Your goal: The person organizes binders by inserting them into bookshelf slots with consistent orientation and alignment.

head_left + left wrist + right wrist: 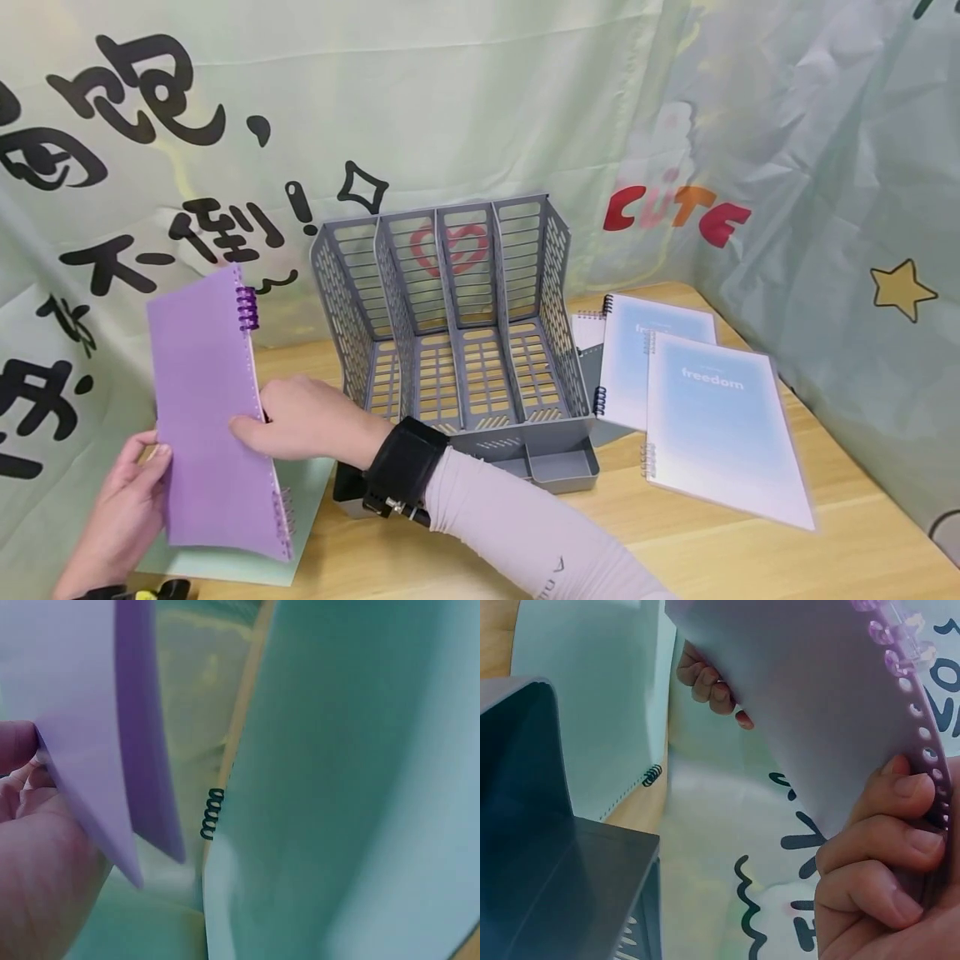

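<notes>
A purple spiral notebook [206, 400] is held up at the left of the head view, its long side upright and its purple coils [247, 308] on the right edge. My left hand [123, 504] pinches the opposite edge low down, thumb on the near face. The right hand [311, 421] reaches across and grips the coil edge near its middle; in the right wrist view its fingers [889, 851] curl over that punched edge. Behind and below lies a pale green notebook [225, 565] with black coils [652, 775], partly hidden by the purple one.
A grey four-slot file rack [551, 433] with a small front tray [564, 468] stands mid-table beside the right forearm. To its right lie overlapping blue "freedom" notebooks [723, 433] with more notebooks under them. A printed cloth [487, 100] hangs behind the wooden table [750, 558].
</notes>
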The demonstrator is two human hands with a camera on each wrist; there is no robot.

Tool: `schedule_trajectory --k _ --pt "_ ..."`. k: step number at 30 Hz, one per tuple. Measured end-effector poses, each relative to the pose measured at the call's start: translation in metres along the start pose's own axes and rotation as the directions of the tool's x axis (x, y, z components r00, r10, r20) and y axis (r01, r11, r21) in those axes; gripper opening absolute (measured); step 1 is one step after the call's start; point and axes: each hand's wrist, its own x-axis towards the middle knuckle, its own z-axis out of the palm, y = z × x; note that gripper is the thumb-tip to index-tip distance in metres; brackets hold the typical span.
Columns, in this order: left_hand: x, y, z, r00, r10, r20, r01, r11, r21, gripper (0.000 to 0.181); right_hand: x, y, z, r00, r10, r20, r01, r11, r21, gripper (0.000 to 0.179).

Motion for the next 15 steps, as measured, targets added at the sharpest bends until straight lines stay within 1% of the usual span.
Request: schedule_trajectory --k 3,9,15 --pt "0.002 0.001 0.004 1.000 -0.009 0.010 0.009 1.000 0.013 0.031 -0.003 0.000 -0.002 1.000 -0.012 -0.015 0.012 1.000 -0.004 0.054" --pt "0.005 0.003 0.011 0.997 -0.073 0.035 0.071 0.995 0.065 0.029 -0.010 0.001 -0.007 1.000 -0.014 -0.025 0.015 0.999 0.039 0.058" --pt "0.010 0.003 0.021 0.997 -0.054 0.057 0.051 0.998 0.040 0.030 -0.016 0.000 -0.013 0.999 -0.041 -0.026 0.042 0.999 0.033 0.059"
